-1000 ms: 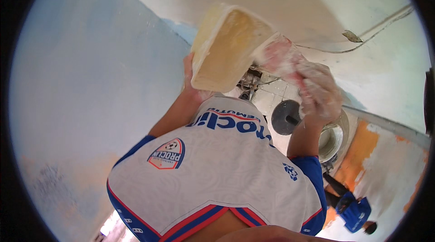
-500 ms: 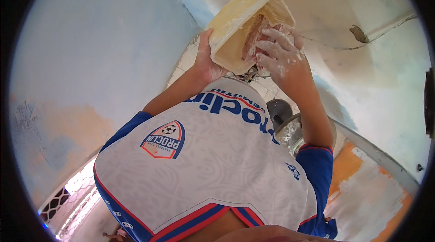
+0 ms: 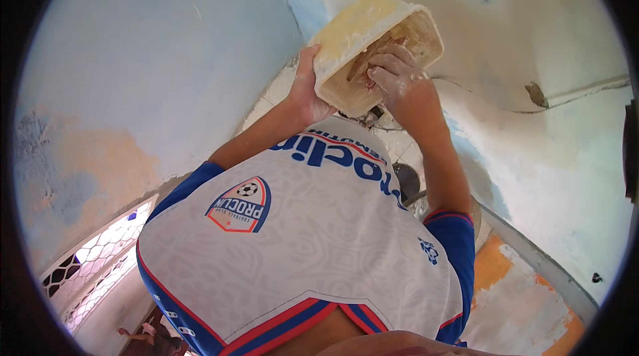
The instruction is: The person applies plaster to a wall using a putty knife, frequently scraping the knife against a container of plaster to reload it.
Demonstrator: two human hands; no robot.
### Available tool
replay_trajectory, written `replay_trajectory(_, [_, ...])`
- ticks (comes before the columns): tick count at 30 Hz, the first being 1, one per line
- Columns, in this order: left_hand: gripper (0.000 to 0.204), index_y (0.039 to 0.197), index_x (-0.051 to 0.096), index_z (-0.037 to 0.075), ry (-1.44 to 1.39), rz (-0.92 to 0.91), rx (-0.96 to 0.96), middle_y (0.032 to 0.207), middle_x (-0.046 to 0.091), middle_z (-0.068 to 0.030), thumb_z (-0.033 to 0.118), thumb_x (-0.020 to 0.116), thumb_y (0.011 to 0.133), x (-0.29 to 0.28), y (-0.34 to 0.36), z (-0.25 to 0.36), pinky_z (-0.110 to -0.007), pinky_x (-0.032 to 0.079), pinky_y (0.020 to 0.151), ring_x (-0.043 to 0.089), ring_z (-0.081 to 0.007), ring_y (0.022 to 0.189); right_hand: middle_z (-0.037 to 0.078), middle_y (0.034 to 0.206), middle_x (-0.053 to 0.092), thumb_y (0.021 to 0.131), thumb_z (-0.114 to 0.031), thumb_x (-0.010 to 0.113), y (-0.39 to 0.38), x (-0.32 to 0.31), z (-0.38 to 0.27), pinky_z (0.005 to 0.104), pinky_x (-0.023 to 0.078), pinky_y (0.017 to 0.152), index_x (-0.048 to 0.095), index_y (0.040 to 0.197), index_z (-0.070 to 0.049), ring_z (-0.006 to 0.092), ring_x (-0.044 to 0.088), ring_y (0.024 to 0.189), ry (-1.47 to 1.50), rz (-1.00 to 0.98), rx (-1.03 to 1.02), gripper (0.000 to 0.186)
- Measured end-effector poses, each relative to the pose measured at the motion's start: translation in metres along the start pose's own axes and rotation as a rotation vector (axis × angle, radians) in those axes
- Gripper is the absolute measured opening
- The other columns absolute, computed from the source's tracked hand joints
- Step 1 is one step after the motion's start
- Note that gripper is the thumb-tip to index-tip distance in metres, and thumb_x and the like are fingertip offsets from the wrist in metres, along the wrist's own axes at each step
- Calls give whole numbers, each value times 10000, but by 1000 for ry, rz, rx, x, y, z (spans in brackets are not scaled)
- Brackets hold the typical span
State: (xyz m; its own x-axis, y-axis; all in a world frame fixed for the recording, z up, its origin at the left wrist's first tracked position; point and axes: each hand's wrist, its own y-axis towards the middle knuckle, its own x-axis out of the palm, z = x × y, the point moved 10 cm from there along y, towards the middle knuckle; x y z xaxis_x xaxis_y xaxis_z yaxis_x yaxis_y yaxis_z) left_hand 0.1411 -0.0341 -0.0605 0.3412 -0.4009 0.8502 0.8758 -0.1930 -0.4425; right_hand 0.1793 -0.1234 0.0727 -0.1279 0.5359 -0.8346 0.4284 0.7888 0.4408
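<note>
In front of a white jersey with blue sleeves (image 3: 313, 223), the left hand (image 3: 310, 93) clamps a pale-yellow rectangular plastic tub (image 3: 356, 23), its tilt apparently giving access to the paste-smeared right hand (image 3: 405, 83), closed on a reddish, paste-coated flat tool (image 3: 363, 73) inside.

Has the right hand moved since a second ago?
Yes: judged against the brown spot on the wall, the right hand has shifted left and upward in the picture, to the tub's opening.
</note>
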Motion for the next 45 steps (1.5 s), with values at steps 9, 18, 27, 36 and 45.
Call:
replay_trajectory(9, [791, 1547, 382, 122, -142, -143, -12, 1507, 479, -160, 661, 373, 967, -9, 6, 77, -531, 452, 1094, 521, -338, 1339, 107, 1052, 730, 698, 51, 769, 58, 20, -14, 416, 576, 918, 720, 880, -17, 326, 665, 1124, 74, 79, 48, 200])
replay_trajectory(18, [783, 1547, 378, 128, -178, -48, -54, 1518, 469, -158, 641, 413, 956, -30, 19, 119, -546, 421, 1124, 505, -330, 1359, 106, 1059, 745, 666, 59, 754, 91, -1, -13, 433, 576, 926, 720, 869, -32, 340, 685, 1096, 116, 286, 117, 225])
replay_trajectory(27, [749, 1490, 468, 139, -70, 167, -84, 1438, 557, -118, 653, 455, 945, -46, 27, 117, -503, 499, 1053, 581, -299, 1280, 113, 1029, 761, 710, 74, 726, 52, -1, 17, 437, 568, 927, 751, 919, -47, 350, 702, 1056, 33, 549, 323, 243])
replay_trajectory(36, [788, 1512, 451, 168, -39, 245, -125, 1464, 540, -98, 694, 423, 927, -49, 35, 84, -509, 489, 1060, 573, -302, 1295, 108, 1028, 761, 731, 88, 705, 7, -29, 33, 445, 562, 925, 745, 923, -58, 355, 704, 1036, 104, 706, 390, 244])
replay_trajectory(45, [775, 1519, 442, 173, -107, 167, -60, 1485, 523, -101, 668, 430, 923, -61, 29, 103, -540, 456, 1085, 554, -315, 1316, 106, 1038, 758, 712, 67, 738, 24, -37, 13, 444, 554, 931, 761, 897, -68, 345, 691, 1059, -14, 667, 404, 230])
